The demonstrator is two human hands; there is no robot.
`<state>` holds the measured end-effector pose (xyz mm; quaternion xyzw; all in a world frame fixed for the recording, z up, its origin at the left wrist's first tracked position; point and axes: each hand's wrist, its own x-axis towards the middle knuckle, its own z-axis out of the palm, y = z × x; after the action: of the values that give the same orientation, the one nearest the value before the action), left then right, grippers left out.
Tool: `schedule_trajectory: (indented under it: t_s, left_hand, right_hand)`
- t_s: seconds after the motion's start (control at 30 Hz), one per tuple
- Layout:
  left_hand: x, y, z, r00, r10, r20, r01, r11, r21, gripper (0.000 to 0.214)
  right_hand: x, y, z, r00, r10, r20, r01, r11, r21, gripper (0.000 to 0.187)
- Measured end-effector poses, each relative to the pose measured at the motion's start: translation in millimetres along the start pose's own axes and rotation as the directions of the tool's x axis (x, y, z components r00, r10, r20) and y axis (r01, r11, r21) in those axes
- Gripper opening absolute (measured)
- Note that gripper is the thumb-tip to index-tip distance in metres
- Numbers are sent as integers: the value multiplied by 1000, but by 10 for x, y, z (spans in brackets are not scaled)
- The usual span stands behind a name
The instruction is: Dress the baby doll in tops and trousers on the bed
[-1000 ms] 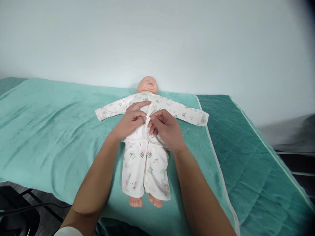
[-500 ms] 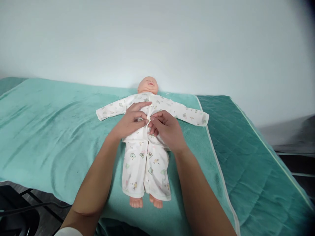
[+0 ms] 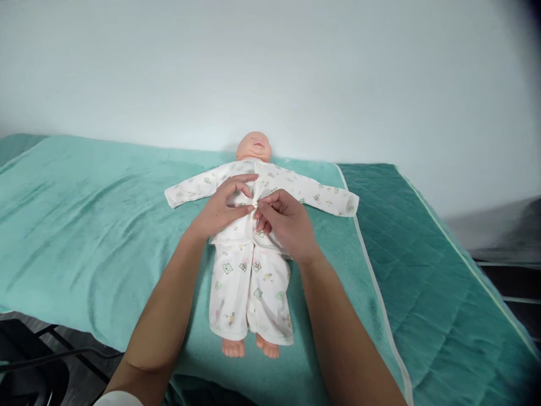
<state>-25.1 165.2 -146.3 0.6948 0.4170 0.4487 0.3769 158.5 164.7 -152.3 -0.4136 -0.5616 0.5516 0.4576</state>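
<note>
A baby doll (image 3: 253, 146) lies on its back with its head toward the wall, dressed in a white printed shirt (image 3: 287, 179) and matching printed trousers (image 3: 230, 287). Both sleeves stretch out sideways, and the bare feet show below the trouser legs. My left hand (image 3: 226, 206) rests on the shirt's front, its thumb and fingertips at the centre opening. From the other side my right hand (image 3: 285, 217) pinches the shirt's front edge between thumb and forefinger. A small pale button (image 3: 255, 204) shows between the two hands. The fingers hide part of the opening.
A light green blanket (image 3: 105, 225) covers the bed under the doll. To the right lies a darker green quilted cover (image 3: 426, 270). A pale wall (image 3: 270, 67) rises behind. At the lower left stands a black object (image 3: 31, 361) with a cable.
My left forefinger has lifted slightly away from the thumb at the shirt opening, widening the gap between them. The right hand has barely moved, and the doll lies as before.
</note>
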Motion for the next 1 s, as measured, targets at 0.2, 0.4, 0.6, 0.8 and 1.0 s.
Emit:
schedule_trajectory:
  t_s: [0.2,0.4,0.6,0.8,1.0]
  left_hand:
    - [12,-72,-17,996,92,-11,-92,995,-31,17]
    - [38,-124,54,979,177,-100,-155,968,195,23]
    - [54,-186,104,965,239,-110,-169,883,438,35]
    - [48,-198,92,966,241,-92,-171,864,473,38]
    - [81,-198,87,963,266,-45,-214,855,472,41]
  right_hand:
    - [2,9,1,1000,-14,-1,14,1000,9,15]
    - [3,27,17,1000,-29,-9,30,999,27,15]
    - [-6,48,36,997,-62,-49,66,995,74,18]
    - [-7,108,85,974,-149,-171,166,982,86,17]
    - [43,202,93,872,-396,-287,391,917,-78,7]
